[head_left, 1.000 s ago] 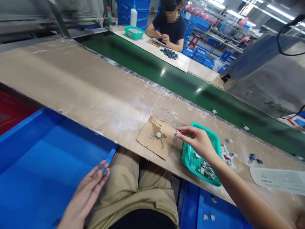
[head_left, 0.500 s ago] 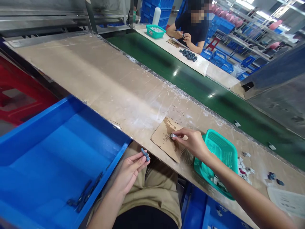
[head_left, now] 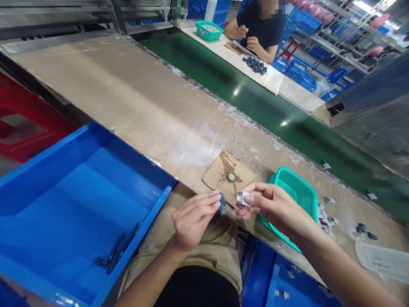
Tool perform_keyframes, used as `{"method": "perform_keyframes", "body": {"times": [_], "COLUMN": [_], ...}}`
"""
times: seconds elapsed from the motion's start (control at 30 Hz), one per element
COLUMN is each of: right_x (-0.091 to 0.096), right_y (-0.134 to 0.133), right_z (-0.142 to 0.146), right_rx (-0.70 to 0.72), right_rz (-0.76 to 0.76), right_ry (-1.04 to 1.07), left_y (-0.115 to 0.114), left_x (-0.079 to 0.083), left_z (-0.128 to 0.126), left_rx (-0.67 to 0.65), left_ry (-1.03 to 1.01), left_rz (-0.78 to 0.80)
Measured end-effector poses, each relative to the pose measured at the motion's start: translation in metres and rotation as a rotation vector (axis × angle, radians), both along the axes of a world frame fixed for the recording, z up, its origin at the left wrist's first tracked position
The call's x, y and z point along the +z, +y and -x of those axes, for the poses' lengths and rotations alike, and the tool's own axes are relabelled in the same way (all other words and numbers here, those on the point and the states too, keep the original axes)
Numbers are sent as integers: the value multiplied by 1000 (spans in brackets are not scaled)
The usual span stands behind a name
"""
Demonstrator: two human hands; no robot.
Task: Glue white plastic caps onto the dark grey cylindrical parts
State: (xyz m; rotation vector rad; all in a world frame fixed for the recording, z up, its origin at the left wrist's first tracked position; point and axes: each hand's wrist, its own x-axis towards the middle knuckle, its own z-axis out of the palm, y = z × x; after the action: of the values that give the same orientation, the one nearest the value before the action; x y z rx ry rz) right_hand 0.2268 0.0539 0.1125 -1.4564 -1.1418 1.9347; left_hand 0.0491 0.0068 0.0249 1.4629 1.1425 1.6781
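Blue piece [head_left: 223,205] and white block [head_left: 243,198] are being pinched, lower centre, by left hand [head_left: 194,216] and right hand [head_left: 273,204] respectively, apparently exposing their ends.

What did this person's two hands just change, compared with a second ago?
The left hand, holding its blue part, rose rightward toward the right hand. The right hand brought its white part to the cap, then drew back toward the person. Both parts are still held, apart; the cap stayed on the cardboard.

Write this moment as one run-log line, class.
left hand: holds blue part | right hand: holds white part | parts: apart | cap: on cardboard
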Motion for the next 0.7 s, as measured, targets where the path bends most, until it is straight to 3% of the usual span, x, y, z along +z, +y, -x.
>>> {"method": "perform_keyframes", "body": {"times": [0.1, 0.27, 0.5, 0.63, 0.7], "right_x": [6, 6, 3, -6, -14], "right_y": [-7, -10, -6, 4, 20], "right_z": [3, 7, 15, 15, 6], "right_rx": [33, 67, 82, 93, 87], "right_rz": [35, 61, 143, 154, 32], "right_ry": [-1, -7, 22, 38, -19], "left_y": [-4, 0, 16, 30, 33], "left_x": [-3, -5, 11, 3, -4], "left_z": [6, 11, 23, 22, 25], "left_rx": [-12, -36, -228, -241, -230], "left_ry": [224, 316, 432, 428, 490], "left_rz": [-232, -516, -631, -648, -574]}}
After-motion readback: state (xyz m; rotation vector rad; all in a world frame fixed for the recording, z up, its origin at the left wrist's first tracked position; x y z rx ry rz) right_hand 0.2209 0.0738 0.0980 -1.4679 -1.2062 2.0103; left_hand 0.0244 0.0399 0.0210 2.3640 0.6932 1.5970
